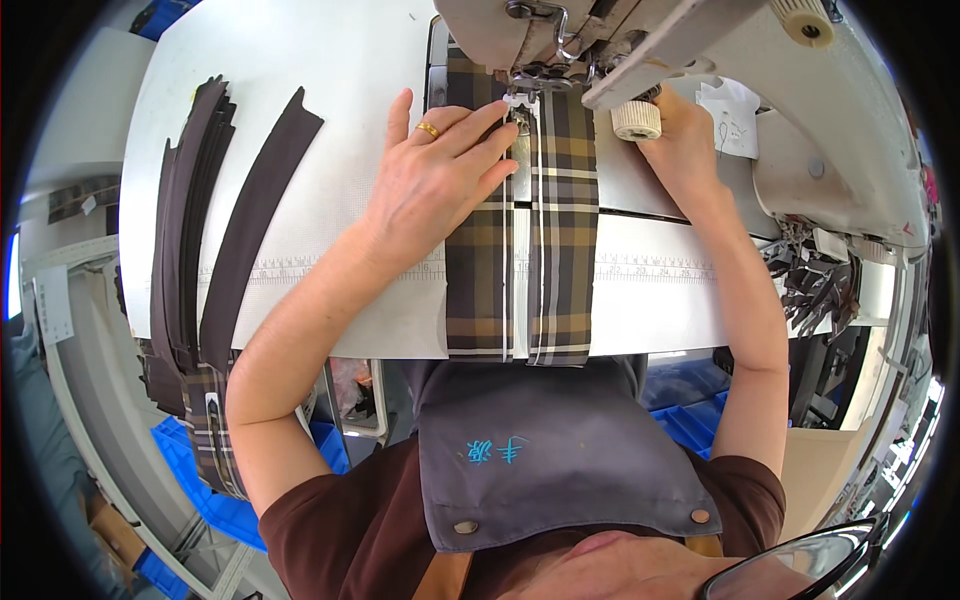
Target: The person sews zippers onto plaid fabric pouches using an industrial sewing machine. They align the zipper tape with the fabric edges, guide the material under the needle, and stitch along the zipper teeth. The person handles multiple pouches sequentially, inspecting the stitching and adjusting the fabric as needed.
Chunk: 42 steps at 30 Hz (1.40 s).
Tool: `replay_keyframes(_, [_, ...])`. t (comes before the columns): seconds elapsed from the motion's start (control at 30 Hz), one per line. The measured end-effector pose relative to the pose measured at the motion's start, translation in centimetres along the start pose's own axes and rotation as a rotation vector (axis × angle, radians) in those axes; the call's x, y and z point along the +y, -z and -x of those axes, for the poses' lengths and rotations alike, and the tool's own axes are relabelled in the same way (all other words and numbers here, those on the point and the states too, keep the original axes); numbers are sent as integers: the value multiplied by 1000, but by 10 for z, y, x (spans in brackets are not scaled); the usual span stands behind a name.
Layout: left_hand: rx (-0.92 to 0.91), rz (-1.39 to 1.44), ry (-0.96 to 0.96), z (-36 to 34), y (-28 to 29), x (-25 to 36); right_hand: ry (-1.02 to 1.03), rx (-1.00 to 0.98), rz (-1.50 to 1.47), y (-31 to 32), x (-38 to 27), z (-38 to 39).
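My left hand (445,160) lies spread on brown, black and white plaid fabric. Its fingertips rest close beside the presser foot (522,118) of a sewing machine (690,40). Two long plaid pieces run toward me under the machine head, a left piece (478,280) and a right piece (566,260), with a narrow light gap between their white-lined edges. To the right of the foot, my right hand (682,140) is raised behind a white ribbed knob (636,120). Its fingers are mostly hidden by the machine, so what they touch does not show.
Dark fabric strips (190,230) lie on the left of the white table (330,130), with a separate dark strip (262,220) beside them. More plaid fabric (212,440) hangs off the left edge above a blue bin (190,470). Dark scraps (815,280) pile up at the right.
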<state>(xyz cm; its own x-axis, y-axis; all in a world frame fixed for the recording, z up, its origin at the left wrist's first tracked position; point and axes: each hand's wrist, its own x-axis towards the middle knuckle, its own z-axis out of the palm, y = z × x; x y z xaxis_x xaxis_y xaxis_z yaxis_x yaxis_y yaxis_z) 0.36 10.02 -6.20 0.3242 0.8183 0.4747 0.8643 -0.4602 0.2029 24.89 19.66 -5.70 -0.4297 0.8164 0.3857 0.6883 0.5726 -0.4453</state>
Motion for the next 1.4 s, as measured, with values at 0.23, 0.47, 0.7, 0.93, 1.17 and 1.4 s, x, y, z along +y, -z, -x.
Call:
replay_keyframes(0.23, [7, 21, -79, -2, -1, -3, -10, -36, -82, -1, -16, 1])
replay_keyframes(0.47, [-47, 44, -30, -5, 5, 0, 34, -90, -88, -6, -30, -3])
replay_keyframes(0.7, [-44, 46, -8, -2, 2, 0, 440, -88, 224, -17, -15, -21])
replay_keyframes(0.93, [-51, 7, -50, -7, 0, -2, 343, 69, 233, 28, -13, 38])
replay_keyframes(1.17, [-100, -60, -66, -1, 0, -9, -179, 131, 418, 158, 36, 168])
replay_keyframes(1.4, [-110, -50, -53, -2, 3, -6, -264, 344, 352, 217, 140, 180])
